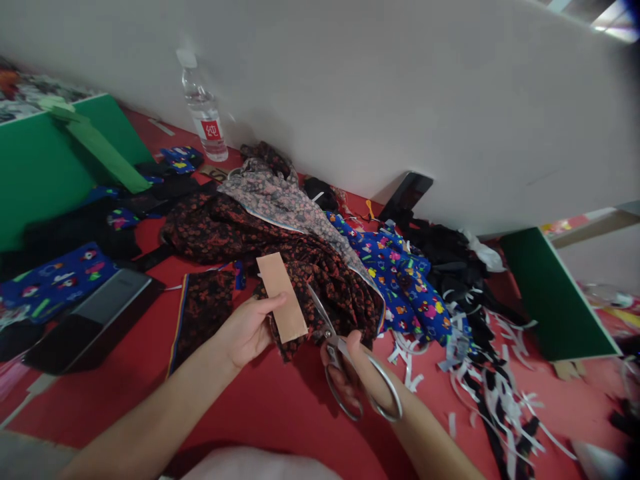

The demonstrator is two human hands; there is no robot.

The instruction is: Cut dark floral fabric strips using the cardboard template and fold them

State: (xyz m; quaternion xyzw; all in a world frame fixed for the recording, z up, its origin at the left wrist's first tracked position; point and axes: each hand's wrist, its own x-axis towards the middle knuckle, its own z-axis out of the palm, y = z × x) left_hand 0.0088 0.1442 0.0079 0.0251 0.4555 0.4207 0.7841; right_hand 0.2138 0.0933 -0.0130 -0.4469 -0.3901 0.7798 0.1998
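Observation:
My left hand (253,327) pinches a tan cardboard strip (284,293) against dark floral fabric (225,223), thumb on top and fingers hidden underneath. My right hand (350,367) grips metal scissors (329,330) by their looped handles. The blades point up and away, lying beside the card's right edge over the same fabric; how far apart they are is hard to tell. To the left of my left hand lies a separate cut piece of dark floral cloth (205,313) with a striped edge.
A water bottle (205,110) stands by the white wall. A phone (406,195) leans there too. Blue patterned fabric (400,273) and white trimmings (505,407) lie right. At left are a dark device (95,320) and a green panel (40,180); another green panel (557,293) stands right.

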